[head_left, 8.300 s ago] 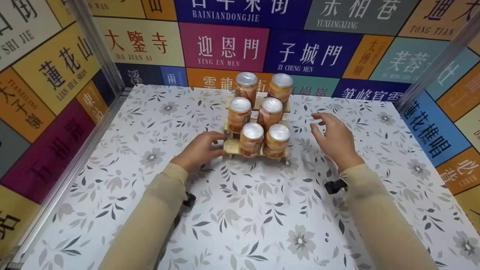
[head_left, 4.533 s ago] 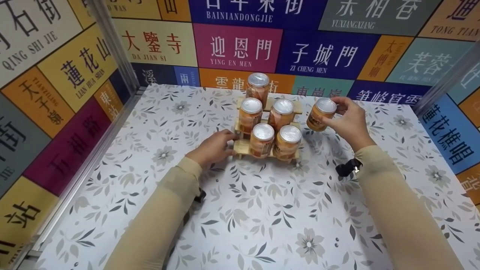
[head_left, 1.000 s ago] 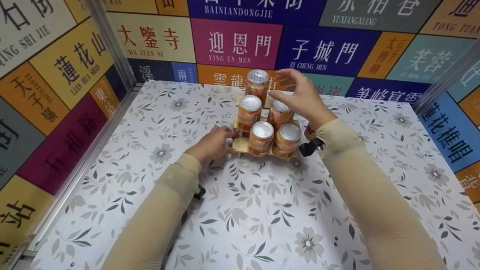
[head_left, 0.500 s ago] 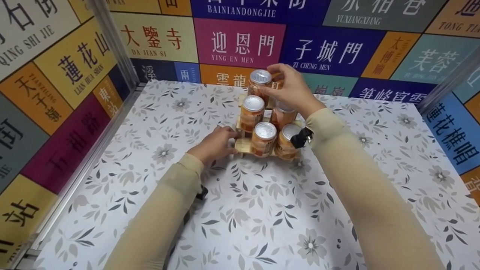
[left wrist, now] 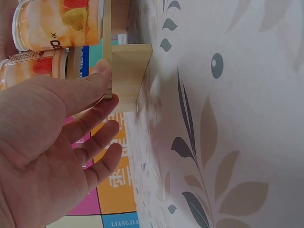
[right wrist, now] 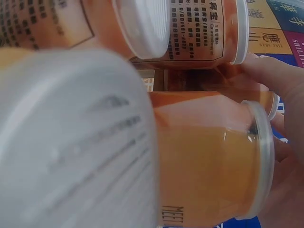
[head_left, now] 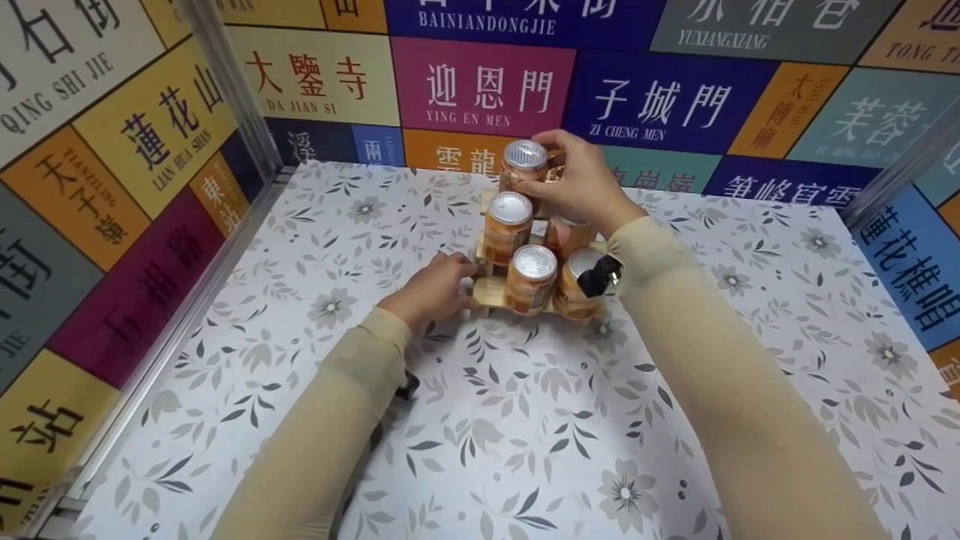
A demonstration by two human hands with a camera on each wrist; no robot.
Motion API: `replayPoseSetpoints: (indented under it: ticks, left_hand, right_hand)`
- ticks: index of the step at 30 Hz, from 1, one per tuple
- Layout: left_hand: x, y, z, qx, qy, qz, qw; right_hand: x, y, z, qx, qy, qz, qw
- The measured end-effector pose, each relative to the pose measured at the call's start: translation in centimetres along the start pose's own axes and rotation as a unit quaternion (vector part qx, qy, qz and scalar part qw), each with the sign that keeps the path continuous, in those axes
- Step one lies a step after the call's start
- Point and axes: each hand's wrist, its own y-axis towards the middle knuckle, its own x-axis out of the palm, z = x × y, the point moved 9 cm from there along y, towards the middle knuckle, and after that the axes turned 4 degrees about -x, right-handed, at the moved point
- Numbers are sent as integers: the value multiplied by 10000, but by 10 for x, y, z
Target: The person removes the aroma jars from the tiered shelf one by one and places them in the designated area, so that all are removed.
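A small stepped wooden rack (head_left: 491, 292) carries clear fruit jars with silver lids in rows. My left hand (head_left: 435, 289) pinches the rack's left end; in the left wrist view, its thumb (left wrist: 90, 83) and index finger are at the shelf board (left wrist: 108, 47). My right hand (head_left: 581, 180) grips the back-left fruit jar (head_left: 525, 159), thumb in front and fingers behind. Below it stand the middle-left jar (head_left: 510, 225) and the middle-right jar (head_left: 568, 234), partly covered by that hand. On the front step are two more, the front-left jar (head_left: 532, 279) and the front-right jar (head_left: 579, 300).
The table (head_left: 487, 450) has a leaf-patterned cover. Behind it rises a wall of coloured sign panels (head_left: 480, 86), with a metal post (head_left: 251, 112) at the left corner. The right forearm (head_left: 720, 337) hides the table just right of the rack.
My right hand lifted the back-right jar off the rack to its right side, let go, then moved up and left to grip the back-left jar. My left hand stayed at the rack.
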Motion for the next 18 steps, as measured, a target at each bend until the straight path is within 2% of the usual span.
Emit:
replayPoseSetpoints:
  ticks: [10,18]
  left_hand:
    - [5,0,-5,-389,-351,-224,9984]
    - [2,0,-3,-176,-170,-145,9996]
  right_hand:
    - [-7,-3,2,50,104,158,9998]
    - [-16,-5,-5,-267,130,411,9987]
